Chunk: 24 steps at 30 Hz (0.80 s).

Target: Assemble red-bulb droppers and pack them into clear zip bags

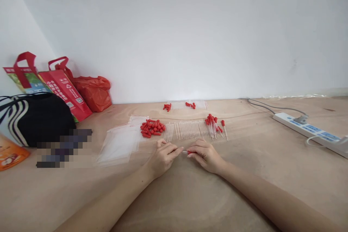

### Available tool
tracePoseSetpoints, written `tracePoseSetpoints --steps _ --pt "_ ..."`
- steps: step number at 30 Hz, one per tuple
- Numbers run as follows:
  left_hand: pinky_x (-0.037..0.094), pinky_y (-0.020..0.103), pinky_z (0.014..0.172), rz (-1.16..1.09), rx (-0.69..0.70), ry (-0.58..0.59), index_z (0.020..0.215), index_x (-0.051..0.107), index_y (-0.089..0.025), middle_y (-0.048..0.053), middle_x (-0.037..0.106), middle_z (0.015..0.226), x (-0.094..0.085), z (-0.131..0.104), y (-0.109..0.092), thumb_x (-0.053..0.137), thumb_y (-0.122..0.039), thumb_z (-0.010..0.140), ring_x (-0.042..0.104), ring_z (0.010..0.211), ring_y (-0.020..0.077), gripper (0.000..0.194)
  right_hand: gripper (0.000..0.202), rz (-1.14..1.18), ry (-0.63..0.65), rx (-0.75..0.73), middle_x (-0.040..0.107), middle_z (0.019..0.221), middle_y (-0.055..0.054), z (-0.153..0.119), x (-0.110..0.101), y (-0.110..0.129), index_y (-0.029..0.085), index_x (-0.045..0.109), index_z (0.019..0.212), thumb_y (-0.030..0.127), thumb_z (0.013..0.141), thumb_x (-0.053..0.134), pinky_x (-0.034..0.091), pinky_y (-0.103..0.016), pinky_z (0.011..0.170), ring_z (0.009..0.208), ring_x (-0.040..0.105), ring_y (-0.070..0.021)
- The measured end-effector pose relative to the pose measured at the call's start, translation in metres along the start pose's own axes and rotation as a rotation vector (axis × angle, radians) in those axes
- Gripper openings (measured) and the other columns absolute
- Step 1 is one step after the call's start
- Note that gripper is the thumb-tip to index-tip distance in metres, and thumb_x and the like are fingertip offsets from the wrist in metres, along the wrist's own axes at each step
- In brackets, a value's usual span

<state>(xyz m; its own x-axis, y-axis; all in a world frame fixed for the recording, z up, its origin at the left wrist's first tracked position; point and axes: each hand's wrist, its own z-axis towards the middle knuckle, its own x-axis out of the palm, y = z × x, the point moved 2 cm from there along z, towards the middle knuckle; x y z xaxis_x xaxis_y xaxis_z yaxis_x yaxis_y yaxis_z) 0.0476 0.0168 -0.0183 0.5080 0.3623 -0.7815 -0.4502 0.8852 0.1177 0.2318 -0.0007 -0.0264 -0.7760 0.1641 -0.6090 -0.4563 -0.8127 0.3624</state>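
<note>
My left hand (pixel 165 157) is closed, its fingertips pinching a thin clear dropper tube (pixel 185 152). From the other side my right hand (pixel 204 155) grips a red rubber bulb (pixel 189 152), which meets the tube's right end; how far the tube sits inside is hidden by my fingers. Just beyond my hands lies a row of loose clear tubes (pixel 190 129). A heap of red rubber bulbs (pixel 152 128) is at the row's left end. On its right, several droppers with bulbs fitted (pixel 213 125) lie piled together, and a single dropper (pixel 224 129) rests beside them.
Clear zip bags (pixel 118 145) lie flat at left. Near the wall are another clear bag (pixel 199 104) and small red bulb groups (pixel 167 107). A black bag (pixel 49 119) and red bags (pixel 94 92) stand far left. A power strip (pixel 310 128) with cables lies right.
</note>
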Motion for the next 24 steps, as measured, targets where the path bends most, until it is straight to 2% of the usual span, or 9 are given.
tracePoseSetpoints --steps 10,24 --pt "0.026 0.033 0.071 0.065 0.073 0.033 0.101 0.055 -0.014 0.003 0.06 0.071 -0.004 0.0032 -0.0072 0.029 -0.005 0.087 0.051 0.064 0.0128 0.031 0.016 -0.125 0.152 -0.041 0.064 0.078 -0.006 -0.001 0.0013 0.0004 0.018 0.06 0.087 0.025 0.084 0.045 0.038 -0.031 0.071 0.072 0.056 -0.0145" --pt "0.028 0.031 0.068 -0.002 0.028 -0.047 0.099 0.056 -0.014 0.002 0.059 0.07 -0.002 0.0023 -0.0104 0.033 -0.006 0.085 0.05 0.062 0.0115 0.028 0.015 -0.124 0.117 0.069 0.061 0.068 -0.003 0.0014 0.0075 0.0053 0.018 0.058 0.081 0.028 0.083 0.046 0.032 -0.028 0.064 0.062 0.051 -0.0129"
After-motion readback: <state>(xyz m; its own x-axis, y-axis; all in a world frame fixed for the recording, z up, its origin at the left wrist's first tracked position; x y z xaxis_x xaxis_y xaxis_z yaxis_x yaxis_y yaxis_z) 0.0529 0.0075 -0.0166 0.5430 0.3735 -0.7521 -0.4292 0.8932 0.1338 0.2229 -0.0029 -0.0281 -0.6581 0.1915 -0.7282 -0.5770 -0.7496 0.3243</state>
